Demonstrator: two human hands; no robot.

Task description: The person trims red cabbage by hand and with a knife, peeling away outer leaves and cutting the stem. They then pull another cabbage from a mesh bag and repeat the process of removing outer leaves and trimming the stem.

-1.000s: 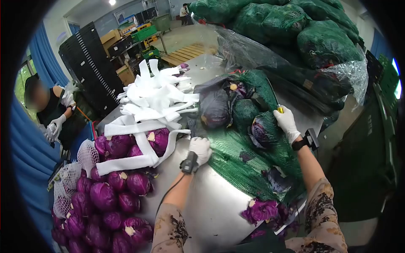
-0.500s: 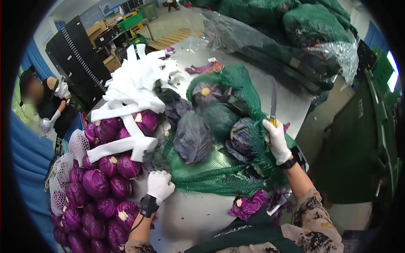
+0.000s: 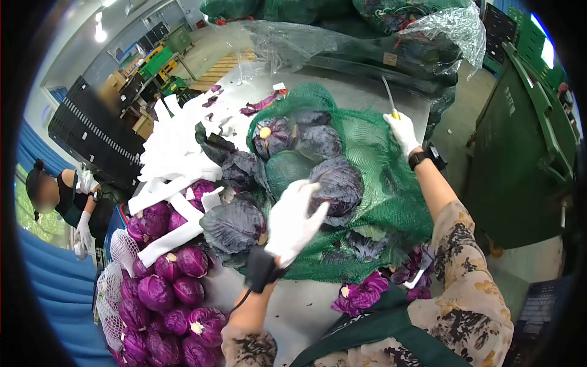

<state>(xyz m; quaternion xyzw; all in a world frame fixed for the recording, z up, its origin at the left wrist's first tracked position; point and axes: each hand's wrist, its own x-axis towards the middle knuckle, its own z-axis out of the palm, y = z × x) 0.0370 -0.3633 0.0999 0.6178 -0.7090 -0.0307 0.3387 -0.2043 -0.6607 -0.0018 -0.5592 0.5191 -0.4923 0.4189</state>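
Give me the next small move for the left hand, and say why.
Probably close the left hand around the dark cabbage at its fingertips: the thumb and fingers are parted there, and the right hand holds the knife off to the side, its blade pointing away from that cabbage.

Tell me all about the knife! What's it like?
The knife has a long, thin, greyish blade that looks like metal and bends a little. Its handle shows yellow, but most of it is hidden inside the right hand, which wears a white glove and holds it tight. The blade points up and away from the person, leaning left, near the far right corner of the green net. It's too small to see how sharp it is.
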